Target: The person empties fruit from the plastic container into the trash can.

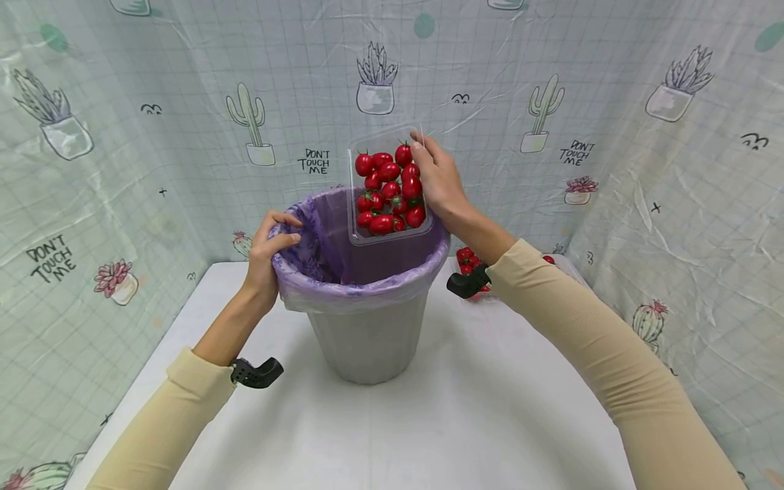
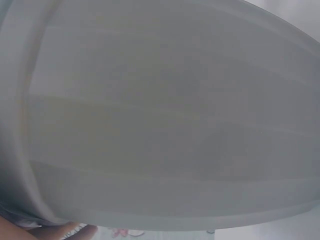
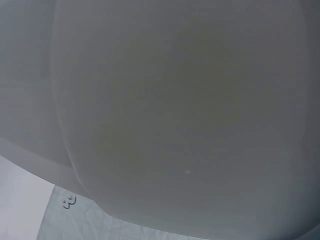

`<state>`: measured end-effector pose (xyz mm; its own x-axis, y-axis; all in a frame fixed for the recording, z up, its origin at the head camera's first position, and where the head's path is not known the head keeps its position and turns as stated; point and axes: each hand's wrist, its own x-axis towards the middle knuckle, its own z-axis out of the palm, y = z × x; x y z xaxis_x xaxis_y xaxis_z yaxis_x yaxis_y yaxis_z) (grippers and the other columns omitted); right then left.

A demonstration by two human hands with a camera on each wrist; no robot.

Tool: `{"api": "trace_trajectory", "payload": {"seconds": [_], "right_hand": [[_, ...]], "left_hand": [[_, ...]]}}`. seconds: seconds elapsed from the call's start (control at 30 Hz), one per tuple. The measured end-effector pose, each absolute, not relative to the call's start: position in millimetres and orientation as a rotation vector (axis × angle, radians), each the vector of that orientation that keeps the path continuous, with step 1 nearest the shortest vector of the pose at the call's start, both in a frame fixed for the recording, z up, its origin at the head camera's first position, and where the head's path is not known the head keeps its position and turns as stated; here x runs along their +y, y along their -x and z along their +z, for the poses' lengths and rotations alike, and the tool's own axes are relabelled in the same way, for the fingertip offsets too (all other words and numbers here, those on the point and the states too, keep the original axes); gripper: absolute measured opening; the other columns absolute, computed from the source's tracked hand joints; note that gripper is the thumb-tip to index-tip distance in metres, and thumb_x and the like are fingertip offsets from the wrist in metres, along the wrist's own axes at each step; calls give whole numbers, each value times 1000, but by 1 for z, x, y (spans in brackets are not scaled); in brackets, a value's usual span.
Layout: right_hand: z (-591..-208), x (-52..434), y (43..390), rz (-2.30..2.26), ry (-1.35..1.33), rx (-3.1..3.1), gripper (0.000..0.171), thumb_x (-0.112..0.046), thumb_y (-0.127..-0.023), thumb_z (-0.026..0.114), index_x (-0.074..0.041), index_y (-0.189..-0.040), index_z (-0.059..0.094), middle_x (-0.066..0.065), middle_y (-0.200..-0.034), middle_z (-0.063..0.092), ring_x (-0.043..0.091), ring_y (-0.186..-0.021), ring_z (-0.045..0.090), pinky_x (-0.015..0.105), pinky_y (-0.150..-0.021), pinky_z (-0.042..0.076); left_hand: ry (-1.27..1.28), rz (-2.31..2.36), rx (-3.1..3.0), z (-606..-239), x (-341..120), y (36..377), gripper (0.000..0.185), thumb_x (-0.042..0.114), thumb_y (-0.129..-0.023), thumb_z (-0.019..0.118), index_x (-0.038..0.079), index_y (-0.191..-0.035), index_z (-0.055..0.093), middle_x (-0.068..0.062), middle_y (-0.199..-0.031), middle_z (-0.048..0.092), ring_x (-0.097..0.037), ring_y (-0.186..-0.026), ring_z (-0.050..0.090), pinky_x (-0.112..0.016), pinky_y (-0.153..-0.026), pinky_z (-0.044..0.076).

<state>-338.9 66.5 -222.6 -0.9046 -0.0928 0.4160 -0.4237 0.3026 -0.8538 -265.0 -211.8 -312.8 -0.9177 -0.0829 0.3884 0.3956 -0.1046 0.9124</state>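
Left hand: fingers curled over the bin's rim, gripping it | Right hand: held up high, pinching the side of a clear box tipped over the bin's mouth | Box: full of little red tomatoes | Bin: grey, on the white table, with a purple bag inside | More tomatoes lie behind the right wrist.

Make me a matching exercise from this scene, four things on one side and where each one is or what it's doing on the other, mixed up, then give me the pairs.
Things:
1. left hand
2. right hand
3. clear box of cherry tomatoes
4. grey bin

Places or states:
A. stands on the white table, lined with a purple bag
B. tilted above the bin's opening
C. grips the bin's rim
D. holds the box by its side

Pairs: 1-C, 2-D, 3-B, 4-A
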Motion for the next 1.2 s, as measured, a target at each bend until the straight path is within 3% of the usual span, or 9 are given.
{"api": "trace_trajectory", "payload": {"seconds": [0.7, 1.07, 1.13, 1.2], "right_hand": [[-222, 68, 337, 1577, -478, -2302, 48, -46, -109, 40, -32, -155, 46, -1, -161, 46, 14, -152, 36, 36, -125, 28], [-221, 69, 335, 1549, -491, -2292, 48, -45, -108, 42, -32, -154, 47, 1, -159, 48, 18, -146, 45, 40, -121, 34], [-221, 70, 334, 1546, -494, -2290, 48, -45, -108, 41, -33, -154, 47, 2, -159, 48, 16, -142, 47, 40, -121, 34], [-221, 70, 333, 1546, -497, -2285, 47, -45, -108, 41, -33, -154, 47, 6, -150, 55, 16, -121, 59, 38, -115, 39]], "left_hand": [[342, -2104, -1860, -312, -212, 263, 22, 10, -86, 50, 21, -101, 62, 1, -116, 51, -23, -111, 46, -31, -92, 37], [342, -2102, -1852, -311, -211, 261, 22, 10, -86, 49, 20, -102, 62, 0, -115, 51, -23, -111, 46, -30, -91, 37], [342, -2098, -1853, -311, -210, 261, 22, 10, -86, 49, 20, -102, 62, 0, -116, 51, -22, -111, 46, -30, -92, 37], [342, -2095, -1856, -311, -210, 261, 22, 10, -86, 49, 20, -102, 62, 1, -116, 51, -22, -111, 46, -30, -92, 37]]}}
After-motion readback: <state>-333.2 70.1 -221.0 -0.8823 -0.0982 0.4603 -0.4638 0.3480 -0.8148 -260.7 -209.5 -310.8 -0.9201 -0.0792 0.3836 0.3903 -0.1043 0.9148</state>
